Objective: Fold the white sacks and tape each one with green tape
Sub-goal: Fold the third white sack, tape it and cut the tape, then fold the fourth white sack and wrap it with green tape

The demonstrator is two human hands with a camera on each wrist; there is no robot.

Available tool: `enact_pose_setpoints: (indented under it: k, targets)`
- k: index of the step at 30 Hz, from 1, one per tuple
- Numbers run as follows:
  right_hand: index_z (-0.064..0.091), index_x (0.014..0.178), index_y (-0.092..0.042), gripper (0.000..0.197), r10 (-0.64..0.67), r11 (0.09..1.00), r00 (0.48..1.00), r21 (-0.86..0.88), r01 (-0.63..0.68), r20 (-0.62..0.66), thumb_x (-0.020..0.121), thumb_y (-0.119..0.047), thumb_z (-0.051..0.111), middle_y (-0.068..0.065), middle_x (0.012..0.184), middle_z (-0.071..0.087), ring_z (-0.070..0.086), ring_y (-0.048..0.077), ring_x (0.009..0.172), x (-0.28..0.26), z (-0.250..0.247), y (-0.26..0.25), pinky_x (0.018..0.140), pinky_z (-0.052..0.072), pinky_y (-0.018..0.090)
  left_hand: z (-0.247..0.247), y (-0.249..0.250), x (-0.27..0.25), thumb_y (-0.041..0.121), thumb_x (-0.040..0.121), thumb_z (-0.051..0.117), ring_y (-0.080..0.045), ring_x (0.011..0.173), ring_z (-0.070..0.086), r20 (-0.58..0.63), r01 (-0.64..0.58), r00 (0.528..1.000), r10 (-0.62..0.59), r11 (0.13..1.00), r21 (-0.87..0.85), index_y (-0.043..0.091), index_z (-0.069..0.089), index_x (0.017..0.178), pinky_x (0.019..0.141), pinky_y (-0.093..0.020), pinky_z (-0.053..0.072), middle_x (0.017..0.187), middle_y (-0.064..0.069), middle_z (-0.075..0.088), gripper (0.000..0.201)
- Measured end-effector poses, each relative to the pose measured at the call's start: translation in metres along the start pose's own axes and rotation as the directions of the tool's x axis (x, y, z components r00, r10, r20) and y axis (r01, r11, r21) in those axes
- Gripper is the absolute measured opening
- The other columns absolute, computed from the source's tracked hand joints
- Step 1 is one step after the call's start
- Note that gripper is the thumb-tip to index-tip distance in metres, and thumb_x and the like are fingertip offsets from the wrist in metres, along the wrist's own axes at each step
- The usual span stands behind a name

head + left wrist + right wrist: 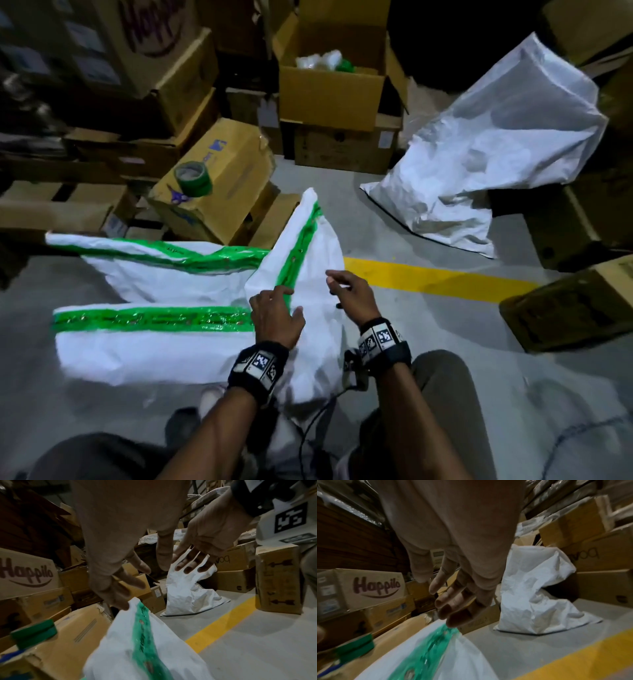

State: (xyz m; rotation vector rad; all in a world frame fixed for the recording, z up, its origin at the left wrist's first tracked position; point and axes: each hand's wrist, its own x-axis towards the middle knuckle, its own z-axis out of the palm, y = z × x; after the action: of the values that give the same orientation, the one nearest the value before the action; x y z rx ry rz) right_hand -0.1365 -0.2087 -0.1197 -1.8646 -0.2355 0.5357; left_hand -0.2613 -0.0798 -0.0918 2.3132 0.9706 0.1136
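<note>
A folded white sack with a green tape strip along it lies slanted on the floor in front of me. My left hand rests flat on its near part, fingers straight and touching the tape. My right hand hovers just above the sack's right side, fingers relaxed and holding nothing. Two more folded, taped sacks lie to the left, one farther and one nearer. An unfolded white sack slumps against boxes at the back right. The green tape roll sits on a cardboard box.
Purple scissors lie beside the tape roll on the box. Cardboard boxes crowd the back and both sides; an open one holds white and green items. A yellow line crosses the grey floor on the right.
</note>
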Motion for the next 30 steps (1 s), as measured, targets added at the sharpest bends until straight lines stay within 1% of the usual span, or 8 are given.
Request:
enact_pose_setpoints:
  k: [5, 9, 12, 14, 16, 18, 22, 30]
  targets:
    - [0.074, 0.110, -0.022, 0.017, 0.001, 0.998, 0.997, -0.070, -0.007, -0.079, 0.095, -0.024, 0.067, 0.002, 0.094, 0.073, 0.072, 0.020, 0.084, 0.025, -0.078, -0.071, 0.067, 0.049, 0.026, -0.055, 0.059, 0.034, 0.014, 0.083, 0.067, -0.028, 0.093, 0.065, 0.160, -0.052, 0.984, 0.075, 0.988, -0.148, 0.022, 0.069, 0.091, 0.079, -0.033, 0.048, 0.089, -0.003, 0.073, 0.011]
    - [0.073, 0.110, -0.022, 0.017, 0.043, 0.971, 0.999, -0.234, -0.042, -0.002, 0.095, -0.024, 0.067, 0.003, 0.092, 0.073, 0.071, 0.018, 0.079, -0.009, -0.163, -0.149, 0.078, 0.056, 0.035, -0.132, 0.131, 0.028, 0.017, 0.085, 0.068, -0.023, 0.089, 0.066, 0.357, -0.007, 0.934, 0.016, 1.000, -0.026, 0.032, 0.064, 0.084, 0.067, -0.027, 0.038, 0.075, 0.008, 0.066, 0.016]
    - [0.072, 0.111, -0.023, 0.017, 0.121, 0.963, 0.991, -0.248, -0.106, 0.048, 0.095, -0.022, 0.066, 0.004, 0.091, 0.073, 0.074, 0.021, 0.077, -0.046, -0.232, -0.219, 0.081, 0.059, 0.043, -0.187, 0.207, 0.009, 0.019, 0.085, 0.072, -0.021, 0.086, 0.065, 0.401, -0.033, 0.916, 0.029, 0.999, 0.004, 0.034, 0.060, 0.079, 0.067, -0.028, 0.037, 0.069, 0.012, 0.060, 0.021]
    - [0.072, 0.112, -0.022, 0.019, 0.123, 0.966, 0.992, -0.230, -0.122, -0.007, 0.095, -0.022, 0.064, 0.005, 0.094, 0.075, 0.073, 0.018, 0.073, -0.070, -0.275, -0.266, 0.074, 0.060, 0.034, -0.211, 0.258, 0.000, 0.019, 0.083, 0.075, -0.024, 0.085, 0.069, 0.430, -0.062, 0.901, 0.067, 0.998, -0.026, 0.035, 0.060, 0.075, 0.071, -0.031, 0.047, 0.066, 0.011, 0.062, 0.023]
    - [0.073, 0.113, -0.018, 0.020, 0.099, 0.971, 0.992, -0.209, -0.113, -0.076, 0.096, -0.017, 0.062, 0.005, 0.095, 0.074, 0.071, 0.012, 0.070, -0.094, -0.314, -0.308, 0.060, 0.052, 0.015, -0.227, 0.306, -0.006, 0.019, 0.082, 0.076, -0.023, 0.079, 0.071, 0.460, -0.099, 0.882, 0.106, 0.994, -0.039, 0.033, 0.064, 0.076, 0.075, -0.036, 0.056, 0.065, 0.009, 0.066, 0.020]
    - [0.072, 0.112, -0.018, 0.020, 0.081, 0.977, 0.990, -0.185, -0.102, -0.113, 0.097, -0.014, 0.059, 0.002, 0.093, 0.073, 0.069, 0.010, 0.071, -0.111, -0.348, -0.339, 0.058, 0.048, 0.011, -0.235, 0.358, -0.004, 0.015, 0.083, 0.074, -0.024, 0.073, 0.071, 0.489, -0.142, 0.855, 0.174, 0.985, -0.103, 0.030, 0.065, 0.078, 0.072, -0.041, 0.059, 0.069, 0.003, 0.070, 0.017]
    - [0.072, 0.109, -0.025, 0.018, 0.047, 0.983, 0.968, -0.159, -0.089, -0.246, 0.098, -0.019, 0.060, 0.001, 0.091, 0.075, 0.072, 0.015, 0.071, -0.130, -0.401, -0.356, 0.068, 0.056, 0.027, -0.232, 0.446, 0.013, 0.010, 0.082, 0.066, -0.032, 0.072, 0.071, 0.528, -0.256, 0.784, 0.327, 0.945, -0.206, 0.024, 0.066, 0.080, 0.064, -0.040, 0.057, 0.075, -0.014, 0.073, 0.014]
    - [0.072, 0.110, -0.027, 0.017, 0.042, 0.987, 0.945, -0.137, -0.090, -0.324, 0.098, -0.022, 0.062, 0.005, 0.094, 0.075, 0.072, 0.016, 0.075, -0.106, -0.441, -0.358, 0.066, 0.051, 0.026, -0.232, 0.526, 0.049, 0.013, 0.087, 0.070, -0.023, 0.071, 0.071, 0.437, -0.369, 0.765, 0.474, 0.878, -0.306, 0.018, 0.072, 0.092, 0.063, -0.029, 0.054, 0.079, -0.007, 0.073, 0.007]
